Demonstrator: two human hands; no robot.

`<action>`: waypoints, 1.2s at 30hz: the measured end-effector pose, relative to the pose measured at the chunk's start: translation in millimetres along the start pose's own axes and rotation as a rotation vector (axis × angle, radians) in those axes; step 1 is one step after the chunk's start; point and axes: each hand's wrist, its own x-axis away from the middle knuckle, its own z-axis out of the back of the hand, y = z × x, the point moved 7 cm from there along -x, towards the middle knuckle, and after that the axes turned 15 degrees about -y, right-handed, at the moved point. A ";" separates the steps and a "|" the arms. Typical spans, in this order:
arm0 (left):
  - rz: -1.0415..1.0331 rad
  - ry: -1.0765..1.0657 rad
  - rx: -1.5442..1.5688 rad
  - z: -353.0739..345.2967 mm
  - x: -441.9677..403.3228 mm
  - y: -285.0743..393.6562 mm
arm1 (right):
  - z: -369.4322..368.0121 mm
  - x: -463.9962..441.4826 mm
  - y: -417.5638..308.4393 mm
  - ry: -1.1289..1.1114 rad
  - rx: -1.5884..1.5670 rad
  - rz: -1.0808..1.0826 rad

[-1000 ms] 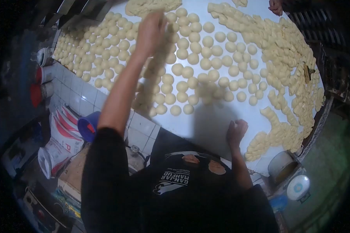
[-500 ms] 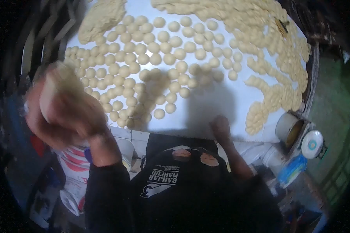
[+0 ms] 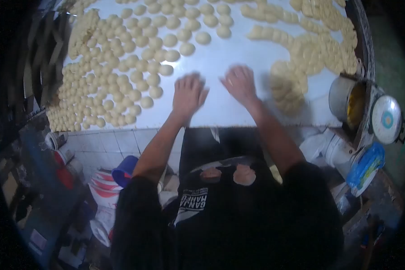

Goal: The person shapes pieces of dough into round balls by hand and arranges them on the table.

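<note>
My left hand (image 3: 187,96) is palm down over the white tabletop near its front edge, thumb held apart and fingers stretched forward. To its right my right hand (image 3: 241,86) is also palm down, fingers apart and a little blurred. Whatever may lie under the palms is hidden. Left of my left hand, many round dough balls (image 3: 146,102) cover the table. To the right of my right hand lies a cluster of joined dough pieces (image 3: 287,85), partly in shadow.
More dough strips (image 3: 310,51) lie at the right and far right of the white table (image 3: 229,54). A metal pot (image 3: 342,98) with something yellow inside stands at the right edge, beside a round white scale (image 3: 386,119). A purple container (image 3: 125,171) is below the table at left.
My left hand has come down from raised at the left to the table's middle. My right hand has moved forward from the front edge. The camera view has shifted.
</note>
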 end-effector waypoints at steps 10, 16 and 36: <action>0.208 0.064 0.110 -15.4 17.7 -22.3 | 1.4 6.5 14.0 -0.029 0.003 0.034; -0.060 0.132 0.239 -30.4 50.8 20.1 | -5.3 45.1 8.7 0.008 -0.085 0.233; -0.218 0.015 0.332 0.7 -4.4 32.1 | 32.1 -65.4 8.4 0.177 -0.164 -0.269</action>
